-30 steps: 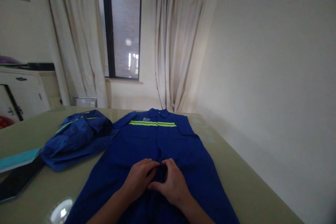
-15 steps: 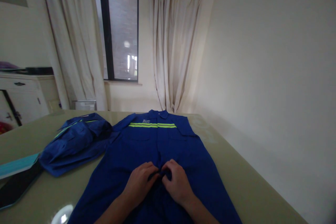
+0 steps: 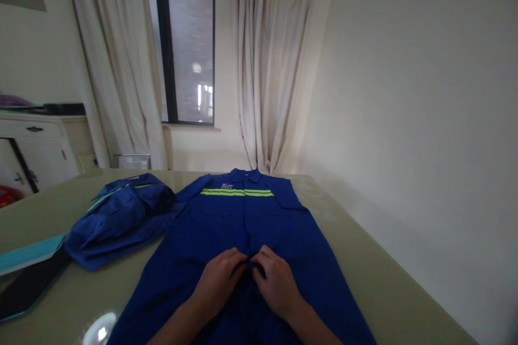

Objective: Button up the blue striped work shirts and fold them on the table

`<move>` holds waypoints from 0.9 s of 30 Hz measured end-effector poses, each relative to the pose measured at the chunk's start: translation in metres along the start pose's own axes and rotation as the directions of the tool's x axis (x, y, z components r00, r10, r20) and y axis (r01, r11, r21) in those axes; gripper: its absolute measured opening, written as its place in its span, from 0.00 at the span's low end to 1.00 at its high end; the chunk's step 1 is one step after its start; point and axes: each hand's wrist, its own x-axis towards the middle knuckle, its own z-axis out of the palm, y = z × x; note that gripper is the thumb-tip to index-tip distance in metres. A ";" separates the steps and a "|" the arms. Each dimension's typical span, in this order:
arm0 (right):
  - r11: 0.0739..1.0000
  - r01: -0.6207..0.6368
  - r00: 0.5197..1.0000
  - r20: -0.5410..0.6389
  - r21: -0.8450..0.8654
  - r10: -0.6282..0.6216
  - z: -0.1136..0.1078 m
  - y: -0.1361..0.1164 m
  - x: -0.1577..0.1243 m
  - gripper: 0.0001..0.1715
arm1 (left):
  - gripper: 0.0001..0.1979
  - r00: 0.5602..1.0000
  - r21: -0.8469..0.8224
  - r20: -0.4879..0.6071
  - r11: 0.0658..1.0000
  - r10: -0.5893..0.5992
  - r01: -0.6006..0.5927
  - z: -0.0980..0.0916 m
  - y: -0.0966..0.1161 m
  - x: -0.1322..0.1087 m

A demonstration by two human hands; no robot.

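Note:
A dark blue work jacket (image 3: 218, 221) with a collar and a yellow-green stripe across its chest lies spread front up, collar away from me. My left hand (image 3: 222, 277) and my right hand (image 3: 275, 280) meet at its front opening, low on the middle line. Both hands are closed in a pinch on the jacket's front edges, with fingertips almost touching. Whether a button or other fastener sits between the fingers is hidden.
A second blue garment (image 3: 121, 221) lies crumpled to the left on the glossy greenish table (image 3: 376, 259). Nearer the left edge are a light blue flat item (image 3: 30, 254) and a black flat item (image 3: 32, 285). A wall (image 3: 424, 118) runs along the right side.
My fingertips have drawn closer together at the front opening, and the gap between the right thumb and fingers has narrowed. The view has shifted very slightly; the jacket stays in place.

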 end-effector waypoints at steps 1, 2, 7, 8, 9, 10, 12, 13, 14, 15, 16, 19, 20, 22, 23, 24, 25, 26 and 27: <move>1.000 0.007 1.000 0.010 0.011 -0.007 -0.001 0.000 0.000 0.13 | 0.10 1.000 0.001 -0.002 1.000 -0.015 0.015 -0.001 0.002 0.000; 1.000 0.011 1.000 0.020 0.019 -0.011 -0.003 0.000 0.000 0.13 | 0.10 1.000 -0.002 -0.001 1.000 -0.024 0.024 -0.002 0.003 0.000; 0.999 0.016 0.999 0.043 0.033 -0.017 -0.007 -0.001 0.000 0.14 | 0.12 1.000 -0.052 0.026 0.999 -0.012 0.013 -0.004 0.007 0.001; 0.999 0.009 1.000 0.019 0.042 -0.009 -0.007 -0.001 0.000 0.14 | 0.13 1.000 -0.078 0.025 0.997 -0.006 0.008 -0.004 0.007 0.001; 0.999 0.000 1.000 -0.017 0.055 0.001 -0.007 -0.001 -0.001 0.13 | 0.13 1.000 -0.110 0.020 0.994 -0.001 0.003 -0.003 0.006 0.002; 0.998 -0.006 0.998 -0.057 0.068 0.010 -0.006 0.000 -0.001 0.13 | 0.13 1.000 -0.146 0.013 0.989 0.002 0.000 -0.003 0.006 0.002; 0.996 0.010 0.993 -0.114 0.094 0.001 -0.005 0.001 -0.001 0.13 | 0.13 1.000 -0.214 -0.002 0.977 0.005 -0.005 -0.002 0.005 0.003; 0.994 0.027 0.993 -0.120 0.106 -0.014 -0.004 0.001 -0.001 0.14 | 0.13 1.000 -0.240 -0.011 0.971 0.006 -0.008 -0.002 0.005 0.003; 0.992 0.042 0.993 -0.117 0.121 -0.028 -0.003 0.001 -0.001 0.14 | 0.13 1.000 -0.261 -0.016 0.965 0.008 -0.012 -0.002 0.004 0.003; 0.989 0.050 0.993 -0.111 0.140 -0.034 -0.003 0.002 0.000 0.15 | 0.13 1.000 -0.277 -0.019 0.961 0.011 -0.016 -0.001 0.004 0.003; 0.985 0.048 0.994 -0.110 0.163 -0.030 -0.002 0.003 0.000 0.16 | 0.13 1.000 -0.287 -0.023 0.958 0.012 -0.018 0.000 0.004 0.002; 0.971 0.021 0.992 -0.123 0.237 0.008 0.002 0.004 0.002 0.15 | 0.14 0.999 -0.292 -0.032 0.956 0.010 -0.019 0.002 0.004 0.002; 0.966 0.018 0.991 -0.130 0.257 0.016 0.003 0.003 0.002 0.15 | 0.14 0.999 -0.290 -0.038 0.957 0.009 -0.019 0.003 0.004 0.002; 0.956 0.023 0.990 -0.141 0.294 0.020 0.003 0.002 0.003 0.15 | 0.15 0.999 -0.292 -0.048 0.956 0.011 -0.024 0.003 0.004 0.002; 0.949 0.029 0.989 -0.144 0.313 0.017 0.003 0.002 0.003 0.14 | 0.15 0.999 -0.298 -0.053 0.954 0.010 -0.026 0.003 0.004 0.002; 0.942 0.035 0.989 -0.144 0.334 0.014 0.002 0.001 0.003 0.14 | 0.15 0.998 -0.306 -0.056 0.952 0.005 -0.022 0.002 0.004 0.002; 0.935 0.039 0.990 -0.143 0.352 0.012 0.002 0.000 0.004 0.13 | 0.15 0.998 -0.316 -0.058 0.949 -0.006 -0.012 0.000 0.004 0.003; 0.930 0.040 0.990 -0.139 0.366 0.012 0.001 -0.001 0.004 0.12 | 0.14 0.998 -0.329 -0.055 0.944 -0.022 0.002 -0.001 0.005 0.003; 0.926 0.038 0.990 -0.138 0.374 0.015 0.000 -0.001 0.004 0.11 | 0.13 0.998 -0.341 -0.049 0.940 -0.040 0.021 -0.003 0.005 0.004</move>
